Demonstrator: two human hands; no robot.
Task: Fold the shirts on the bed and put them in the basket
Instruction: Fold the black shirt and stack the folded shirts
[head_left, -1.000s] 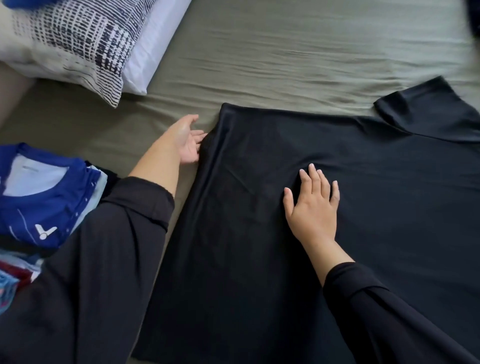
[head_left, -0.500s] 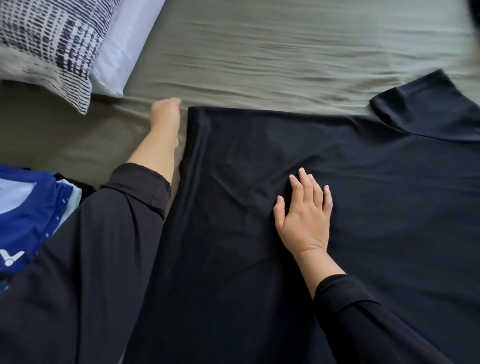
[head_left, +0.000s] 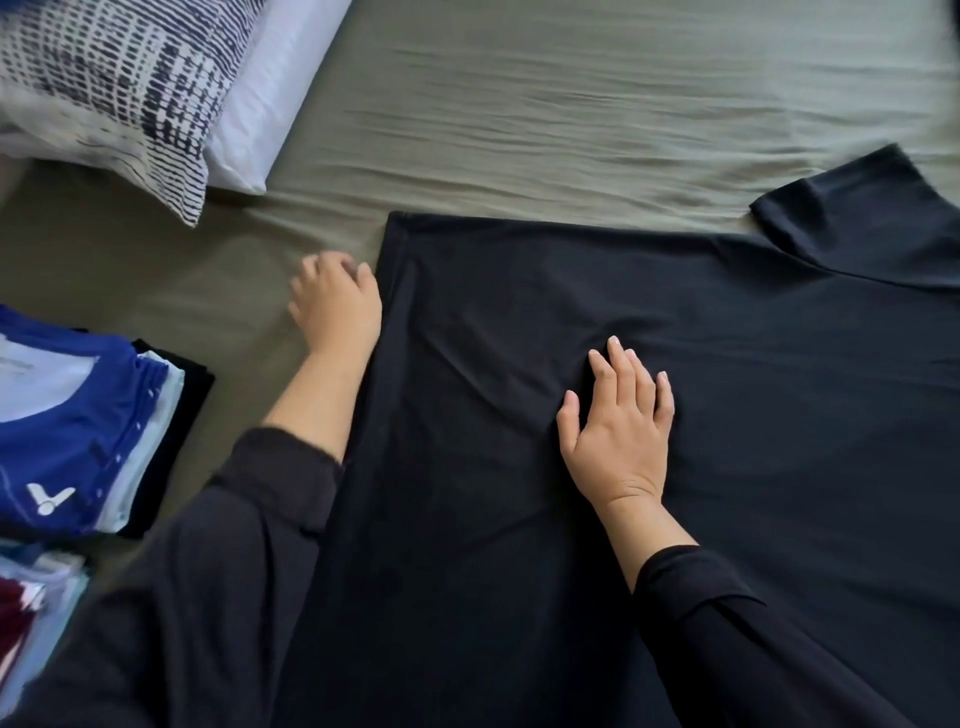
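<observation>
Head view showed me the black shirt (head_left: 675, 364) lying lengthwise left-to-right, my right hand (head_left: 618, 421) flat on it, my left hand (head_left: 335, 306) nearer its left hem (fingers curled, grip uncertain).

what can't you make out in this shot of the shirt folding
Head view, the only one:
- Left hand: blurred beside the black shirt; whether it grips the shirt's edge is unclear.
- Black shirt: its right side and lower part are cut off by the frame edges and hidden by both sleeves.
- Folded shirts: cut off by the left edge, so no count.
- Basket: not in view.
- Right hand lies flat, covering the cloth beneath.
</observation>
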